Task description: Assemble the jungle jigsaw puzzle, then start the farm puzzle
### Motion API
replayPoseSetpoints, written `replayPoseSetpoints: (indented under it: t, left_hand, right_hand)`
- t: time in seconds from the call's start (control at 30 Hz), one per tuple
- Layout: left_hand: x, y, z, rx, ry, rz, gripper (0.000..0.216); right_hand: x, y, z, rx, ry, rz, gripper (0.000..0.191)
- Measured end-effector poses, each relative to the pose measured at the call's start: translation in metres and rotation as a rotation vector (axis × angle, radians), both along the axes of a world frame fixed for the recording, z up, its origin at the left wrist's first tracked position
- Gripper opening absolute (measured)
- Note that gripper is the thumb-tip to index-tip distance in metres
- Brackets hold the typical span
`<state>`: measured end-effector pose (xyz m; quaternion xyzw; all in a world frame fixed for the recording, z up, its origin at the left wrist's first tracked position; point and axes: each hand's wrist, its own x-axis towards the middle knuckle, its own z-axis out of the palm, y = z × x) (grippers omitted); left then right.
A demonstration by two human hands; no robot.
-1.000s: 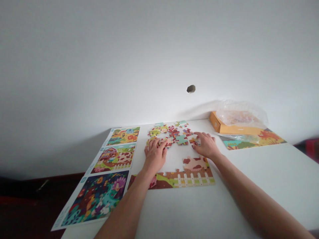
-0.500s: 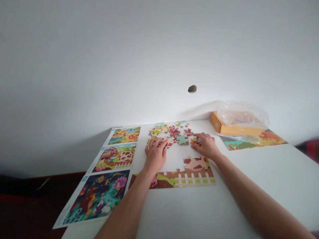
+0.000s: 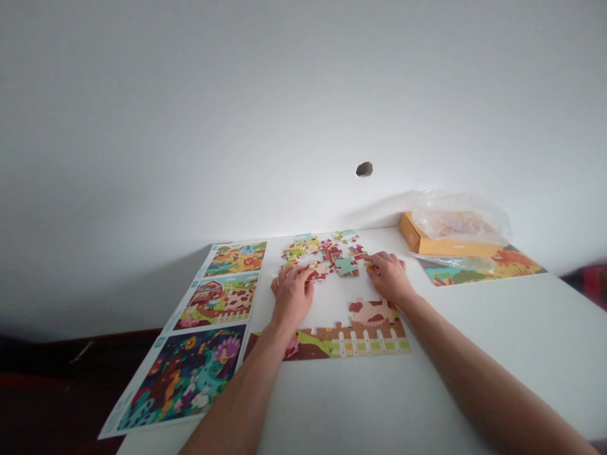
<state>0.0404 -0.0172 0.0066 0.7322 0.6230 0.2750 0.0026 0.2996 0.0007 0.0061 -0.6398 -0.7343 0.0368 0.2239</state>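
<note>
A heap of loose puzzle pieces (image 3: pixel 327 251) lies at the far middle of the white table (image 3: pixel 497 354). My left hand (image 3: pixel 290 296) rests flat on the pieces at the heap's left edge, fingers stretched out. My right hand (image 3: pixel 389 277) lies on the heap's right edge, its fingertips touching a small piece (image 3: pixel 370 266). Nearer to me is a joined strip of puzzle (image 3: pixel 351 338) with a white fence and a spotted cow, just below both hands.
A sheet of three picture cards (image 3: pixel 208 328) runs along the table's left edge. An orange box (image 3: pixel 443 243) under a clear plastic bag (image 3: pixel 458 218) sits at the back right on another printed sheet (image 3: pixel 478 265). A white wall with a small dark hole (image 3: pixel 364 169) stands behind.
Both hands have slid slightly leftward over the loose pieces. My right fingertips moved in closer to the heap. The joined strip has not moved.
</note>
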Motion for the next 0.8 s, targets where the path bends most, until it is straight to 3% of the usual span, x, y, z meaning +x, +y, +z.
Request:
replayPoseSetpoints:
  t: [0.2,0.33,0.63,0.8]
  left_hand:
    - [-0.002,0.003,-0.004,0.041,-0.009,0.003,0.027]
    - [-0.006,0.005,-0.004,0.071,-0.026,-0.007,0.024]
    - [-0.009,0.006,-0.002,0.063,-0.041,0.095,0.023]
    - [-0.009,0.004,0.001,0.027,-0.026,0.222,0.024]
  right_hand:
    - [-0.011,0.003,-0.005,0.075,0.050,0.178,0.050]
    - [-0.018,0.008,-0.009,0.067,0.046,0.221,0.057]
    - [-0.016,0.007,-0.006,0.105,0.088,0.187,0.044]
    - [-0.009,0.009,-0.004,0.142,0.114,-0.019,0.033]
